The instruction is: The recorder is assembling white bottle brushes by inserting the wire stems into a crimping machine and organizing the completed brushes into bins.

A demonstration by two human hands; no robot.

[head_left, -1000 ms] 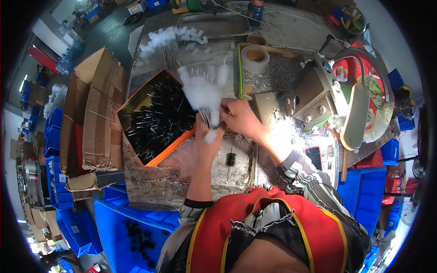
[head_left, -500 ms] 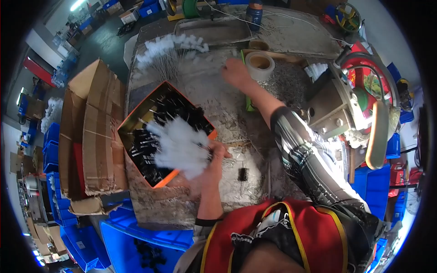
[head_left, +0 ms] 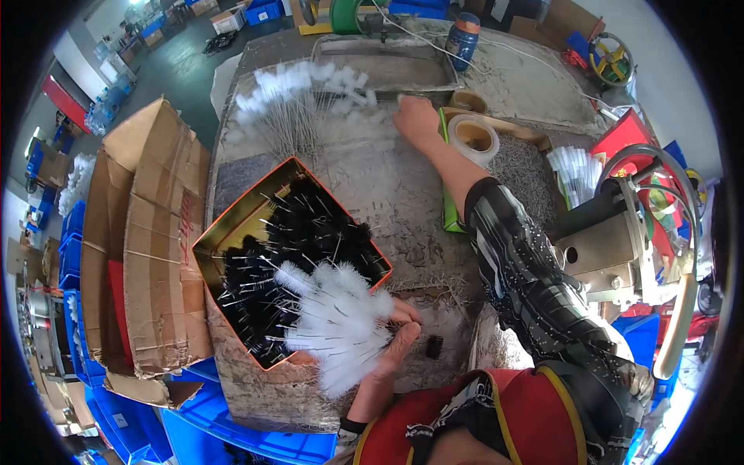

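My left hand (head_left: 394, 346) is closed round a bunch of white bristle brushes (head_left: 333, 318) with thin wire stems. Their fluffy heads fan out over the near right edge of an orange-rimmed box (head_left: 225, 229). Inside it lie many black wire brushes (head_left: 310, 221). Farther off, my right hand (head_left: 416, 120) is closed just above the worktable, its fingertips mostly hidden; whether a thin piece is in them is unclear. To its left lies a fanned pile of white-tipped wire brushes (head_left: 298, 97). A single black brush (head_left: 435, 346) rests beside my left hand.
Right of my right arm, a tray of wire pieces (head_left: 519, 174) bears a roll of clear tape (head_left: 474, 139). A metal machine with a long lever (head_left: 676, 318) stands at the right. Cardboard boxes (head_left: 163, 256) flank the table's left, a blue bottle (head_left: 463, 43) its far side.
The whole view has shifted. Against the orange-rimmed box, my left hand and the white brushes have come nearer to me. My right hand has moved slightly farther away, past the tape roll.
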